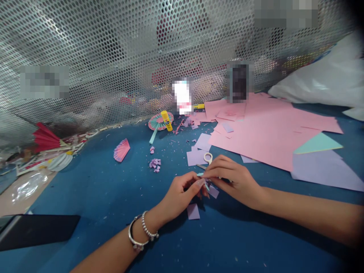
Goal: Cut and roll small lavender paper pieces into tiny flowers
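Note:
My left hand (186, 191) and my right hand (231, 176) meet over the blue table, fingertips pinched together on a small piece of purple paper (207, 182) that the fingers mostly hide. White-handled scissors (207, 158) lie just beyond my right hand, which covers part of them. Below the fingers rests a purple paper square (193, 211), and another purple piece (214, 192) shows beneath my right hand. Larger purple sheets (195, 158) are behind the scissors. To the left sits a little heap of small folded or cut purple paper bits (155, 163).
A yellow glue stick (167, 121) leans on a pleated teal-and-pink paper fan (156, 123). A small pink fan (122, 150) lies left. Large pink sheets (256, 129) spread right. A dark flat object (40, 230) is at lower left. Perforated metal mesh (113, 57) borders the back.

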Motion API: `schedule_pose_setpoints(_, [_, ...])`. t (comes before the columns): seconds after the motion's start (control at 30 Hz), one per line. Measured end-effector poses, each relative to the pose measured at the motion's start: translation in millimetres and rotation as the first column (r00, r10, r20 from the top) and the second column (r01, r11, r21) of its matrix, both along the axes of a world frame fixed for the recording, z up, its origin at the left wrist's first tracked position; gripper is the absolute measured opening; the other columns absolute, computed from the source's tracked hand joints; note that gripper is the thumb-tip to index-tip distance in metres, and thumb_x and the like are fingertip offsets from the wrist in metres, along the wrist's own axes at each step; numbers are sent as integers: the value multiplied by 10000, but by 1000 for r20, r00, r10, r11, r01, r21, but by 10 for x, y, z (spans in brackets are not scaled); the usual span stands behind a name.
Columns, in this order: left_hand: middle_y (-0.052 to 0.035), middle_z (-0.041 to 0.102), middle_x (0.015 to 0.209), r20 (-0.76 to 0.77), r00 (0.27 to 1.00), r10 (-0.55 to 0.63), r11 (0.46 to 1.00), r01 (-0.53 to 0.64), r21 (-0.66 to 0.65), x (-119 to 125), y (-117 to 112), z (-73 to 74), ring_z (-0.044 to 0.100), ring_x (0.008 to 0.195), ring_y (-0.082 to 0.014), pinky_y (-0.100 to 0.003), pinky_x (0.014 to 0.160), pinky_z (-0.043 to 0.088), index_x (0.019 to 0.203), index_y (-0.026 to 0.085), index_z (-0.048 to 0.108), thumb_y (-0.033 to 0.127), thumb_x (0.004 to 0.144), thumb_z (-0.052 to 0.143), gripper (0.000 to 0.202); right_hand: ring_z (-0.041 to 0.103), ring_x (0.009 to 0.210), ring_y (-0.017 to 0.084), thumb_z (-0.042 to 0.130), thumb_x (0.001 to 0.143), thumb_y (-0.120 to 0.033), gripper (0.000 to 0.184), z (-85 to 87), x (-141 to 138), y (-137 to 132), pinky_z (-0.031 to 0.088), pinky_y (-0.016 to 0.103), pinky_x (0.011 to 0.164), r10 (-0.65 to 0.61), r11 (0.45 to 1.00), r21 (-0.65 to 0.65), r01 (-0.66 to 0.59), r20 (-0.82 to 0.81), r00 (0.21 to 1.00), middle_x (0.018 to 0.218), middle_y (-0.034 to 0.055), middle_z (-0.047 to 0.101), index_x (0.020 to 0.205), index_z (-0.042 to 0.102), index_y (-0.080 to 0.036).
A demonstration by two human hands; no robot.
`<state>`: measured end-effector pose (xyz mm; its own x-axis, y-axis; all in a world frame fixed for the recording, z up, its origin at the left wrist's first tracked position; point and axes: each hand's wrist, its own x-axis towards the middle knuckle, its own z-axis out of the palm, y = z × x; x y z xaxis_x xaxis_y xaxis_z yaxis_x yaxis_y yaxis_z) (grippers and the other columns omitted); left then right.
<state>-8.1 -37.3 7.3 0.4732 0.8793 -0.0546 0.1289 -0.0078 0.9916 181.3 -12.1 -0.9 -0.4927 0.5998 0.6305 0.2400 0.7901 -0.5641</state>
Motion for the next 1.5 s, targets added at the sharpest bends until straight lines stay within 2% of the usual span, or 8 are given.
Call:
schedule_pose_setpoints(0.37, [-38,619,683,-2,1000,-25,999,25,34,-9,3,16,542,625,-108,-236,625,424,737,131,564,312,924,391,313,545,817,160,526,856,-134,129,16,-3,-1,469,323,749,3,997,-73,-4,-12,1000,840,46,646,923,621,-192])
schedule_pose_setpoints(0.77, [-23,606,681,-126,991,36,991,-20,129,-11,3,-18,541,623,-112,-225,613,425,748,136,573,323,913,400,303,532,797,164,528,835,-155,109,20,9,-13,462,325,735,-13,996,-93,14,20,1000,835,35,622,923,575,-201])
schedule_pose_setpoints(0.9, [-19,592,688,-161,986,35,989,-12,145,-20,4,-27,535,625,-114,-230,618,421,777,137,572,330,917,392,299,534,800,164,540,826,-146,126,9,0,-18,446,351,791,7,998,-69,-4,33,999,857,37,623,939,561,-197])
schedule_pose_setpoints(1.17, [-28,591,706,-120,993,7,993,7,120,-16,-14,13,531,640,-116,-242,634,426,794,134,563,330,920,376,298,530,813,169,537,844,-161,103,-4,-8,-7,461,341,755,-17,999,-49,20,50,999,867,43,628,936,565,-198])
schedule_pose_setpoints(1.37, [-42,623,719,-186,982,22,995,-4,96,-23,-17,-15,561,655,-133,-255,638,439,818,142,546,327,887,447,221,539,837,172,547,845,-172,107,-5,-9,-6,471,338,757,-24,999,-44,26,42,999,868,47,627,941,582,-200])
schedule_pose_setpoints(1.5, [-37,623,725,-141,989,34,997,-24,74,-19,-14,-12,557,643,-126,-255,633,442,818,145,542,330,886,444,220,545,832,166,536,846,-171,121,8,-11,-4,475,326,751,-29,999,-33,31,47,998,868,46,631,951,587,-200])
